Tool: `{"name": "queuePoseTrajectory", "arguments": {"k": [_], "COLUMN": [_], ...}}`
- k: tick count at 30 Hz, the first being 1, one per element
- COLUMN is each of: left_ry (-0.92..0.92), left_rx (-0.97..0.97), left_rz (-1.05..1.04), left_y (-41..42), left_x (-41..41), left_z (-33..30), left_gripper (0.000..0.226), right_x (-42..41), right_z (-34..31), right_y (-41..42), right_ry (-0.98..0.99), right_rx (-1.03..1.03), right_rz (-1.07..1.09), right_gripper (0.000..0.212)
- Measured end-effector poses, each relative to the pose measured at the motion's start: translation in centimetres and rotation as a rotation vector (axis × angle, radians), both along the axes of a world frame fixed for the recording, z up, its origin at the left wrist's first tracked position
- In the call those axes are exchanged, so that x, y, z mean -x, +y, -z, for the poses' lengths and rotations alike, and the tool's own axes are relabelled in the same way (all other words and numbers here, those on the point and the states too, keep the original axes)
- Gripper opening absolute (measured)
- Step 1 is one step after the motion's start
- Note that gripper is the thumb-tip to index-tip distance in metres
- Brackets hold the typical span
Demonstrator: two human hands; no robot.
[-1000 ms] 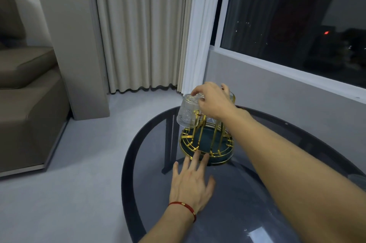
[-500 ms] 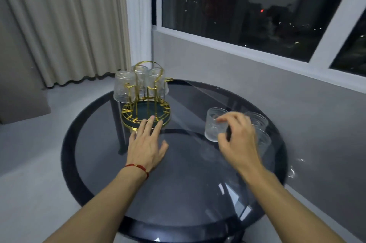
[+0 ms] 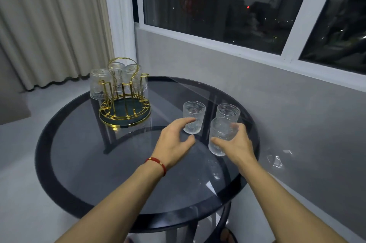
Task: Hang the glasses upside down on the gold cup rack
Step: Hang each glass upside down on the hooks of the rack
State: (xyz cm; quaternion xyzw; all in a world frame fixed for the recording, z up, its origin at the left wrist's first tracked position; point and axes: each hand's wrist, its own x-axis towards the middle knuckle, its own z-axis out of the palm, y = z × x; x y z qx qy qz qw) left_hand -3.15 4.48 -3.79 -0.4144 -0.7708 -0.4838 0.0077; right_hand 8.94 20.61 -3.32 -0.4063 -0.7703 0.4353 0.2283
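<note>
The gold cup rack (image 3: pixel 124 112) stands at the back left of the round glass table (image 3: pixel 83 163), with three clear ribbed glasses (image 3: pixel 99 84) hanging upside down on its pegs. Three more glasses stand upright at the right. My right hand (image 3: pixel 236 143) is wrapped around the nearest glass (image 3: pixel 219 138). My left hand (image 3: pixel 174 139) has its fingers curved around the left glass (image 3: pixel 194 116), fingertips touching its side. The third glass (image 3: pixel 227 112) stands behind, untouched.
A grey wall and a dark window run close behind the table's right edge. Beige curtains hang at the back left. The floor lies below the table's left and front rim.
My left hand left the rack's base and moved right to the left glass. My right hand shifted from that glass to the nearest one. The view turned right.
</note>
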Motion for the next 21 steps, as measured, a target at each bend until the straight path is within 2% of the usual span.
{"name": "queuePoseTrajectory", "arguments": {"k": [3, 6, 8, 10, 13, 15, 17, 19, 21], "left_ry": [-0.205, -0.428, -0.364, -0.307, -0.418, -0.446, -0.487, -0.522, -0.544], "left_rx": [-0.015, -0.008, 0.032, -0.017, -0.184, -0.242, -0.322, -0.378, -0.387], "left_rz": [0.056, 0.119, 0.043, -0.098, -0.232, -0.286, -0.313, -0.319, -0.306], "left_y": [0.4, 0.3, -0.2, -0.6, -1.8, -2.8, -3.6, -4.3, -4.9], "left_x": [-0.4, -0.7, -0.3, 0.7, 2.7, 3.9, 5.0, 5.9, 6.8], "left_z": [-0.6, -1.0, -1.3, -1.6, -1.9, -1.9, -2.0, -2.1, -2.2], "left_gripper": [0.065, 0.099, 0.106, 0.094, 0.085, 0.083, 0.079, 0.077, 0.081], "right_x": [-0.3, 0.3, 1.5, 2.9, 5.6, 7.4, 9.0, 10.1, 11.1], "right_z": [-1.1, -2.0, -2.1, -2.0, -1.5, -1.0, -0.4, -0.5, -0.5], "right_y": [-1.3, -2.9, -3.7, -3.9, -4.1, -4.7, -5.4, -6.7, -7.6], "right_ry": [-0.033, -0.014, 0.003, 0.040, 0.122, 0.214, 0.281, 0.321, 0.393], "right_rx": [-0.127, -0.170, -0.186, -0.161, 0.050, 0.360, 0.637, 0.764, 0.819], "right_rz": [-0.159, -0.433, -0.551, -0.609, -0.655, -0.659, -0.642, -0.662, -0.672], "right_gripper": [0.081, 0.085, 0.089, 0.093, 0.097, 0.091, 0.074, 0.050, 0.043]}}
